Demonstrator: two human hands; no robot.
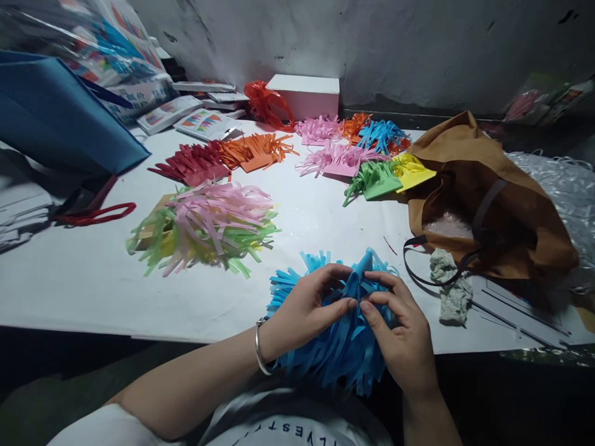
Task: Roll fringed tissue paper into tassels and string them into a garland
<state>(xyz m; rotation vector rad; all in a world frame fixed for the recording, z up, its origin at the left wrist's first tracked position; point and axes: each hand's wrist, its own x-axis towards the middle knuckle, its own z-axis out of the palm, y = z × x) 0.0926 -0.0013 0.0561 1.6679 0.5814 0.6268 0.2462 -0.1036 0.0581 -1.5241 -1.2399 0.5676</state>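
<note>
A blue tissue-paper tassel [339, 353] with cut fringe hangs over the table's front edge before me. My left hand [320, 297] pinches the folded middle of the blue paper from the left, thumb and fingers closed on it. From the other side my right hand [400, 316] grips the same fold, its thumb near my left thumb. The folded part stands up as a peak between both hands. More blue fringe lies on the table behind my left hand. To the left rests a pile of pink and green fringed paper [223, 210].
Fringed bundles in red [195, 162], orange [255, 152], pink [341, 159], green [374, 179] and yellow [411, 171] lie farther back. A brown bag [493, 204] and crumpled paper [450, 288] are at right. A blue bag [69, 118] stands left; a pink-and-white box [304, 99] is against the wall.
</note>
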